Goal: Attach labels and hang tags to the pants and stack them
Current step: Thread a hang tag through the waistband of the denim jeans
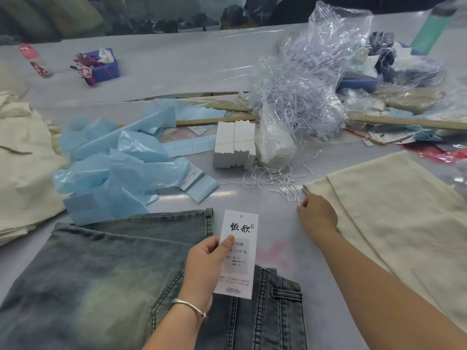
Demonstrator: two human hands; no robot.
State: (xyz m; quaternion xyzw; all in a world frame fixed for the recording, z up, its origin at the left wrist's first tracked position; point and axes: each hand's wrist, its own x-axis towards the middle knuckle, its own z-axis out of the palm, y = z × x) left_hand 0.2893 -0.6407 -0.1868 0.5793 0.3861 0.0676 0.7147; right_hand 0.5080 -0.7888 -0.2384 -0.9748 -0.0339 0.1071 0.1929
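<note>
Garment finishing workshop: long worktable (pixel 177 69), tag stacks (pixel 233 145), folded pants (pixel 101 261).

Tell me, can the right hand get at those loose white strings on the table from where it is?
Probably yes. The right hand lies at the corner of the cream cloth, its fingertips beside the loose white strings. Nothing lies between them.

Hang tag (pixel 238 253), white, held upright by left hand (pixel 202 271): 2 big black brush-style Chinese chars at top, approx "恒欣", w/ small square seal mark beside them. Below, grey panel: "103#" (first digit hidden by thumb), then size line ending "XL". Further lines of small print + red text near bottom, too small to read. Small labels (pixel 190 176) on blue film: print illegible. Rulers (pixel 404 121): tick marks only, nos. unreadable
</note>
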